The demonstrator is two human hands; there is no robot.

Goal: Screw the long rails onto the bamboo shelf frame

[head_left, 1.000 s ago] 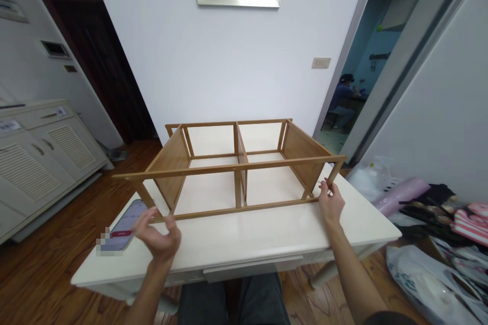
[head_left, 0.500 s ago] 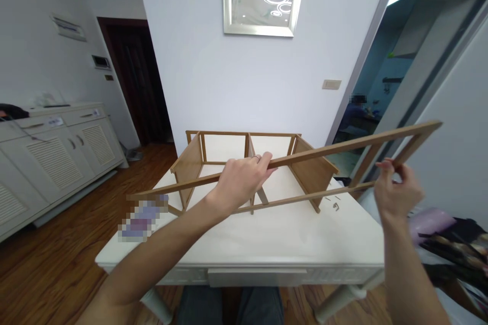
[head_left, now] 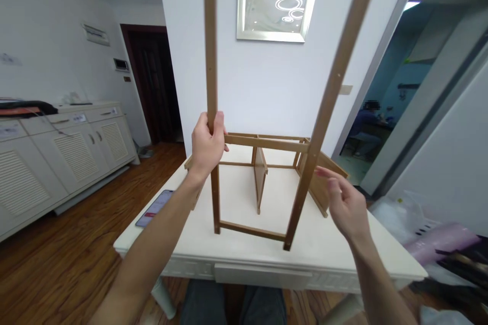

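Note:
A long bamboo frame [head_left: 335, 76] stands upright on end over the white table [head_left: 244, 251], its top reaching past the picture's upper edge. My left hand [head_left: 207, 143] is closed around the frame's left rail at mid height. My right hand [head_left: 345, 203] is open, fingers spread, just right of the frame's right rail and not touching it. Behind the frame, the rest of the bamboo shelf unit [head_left: 263, 162] rests on the table, with side panels and a middle divider.
A phone [head_left: 155, 207] lies at the table's left edge. White cabinets [head_left: 57, 147] line the left wall. A dark door stands behind. Through the doorway at right a person [head_left: 364, 124] sits. Bags and a purple roll [head_left: 438, 241] lie on the floor at right.
The frame came off the shelf unit and swung from lying across the table to standing upright. My left hand took hold of its rail; my right hand let go.

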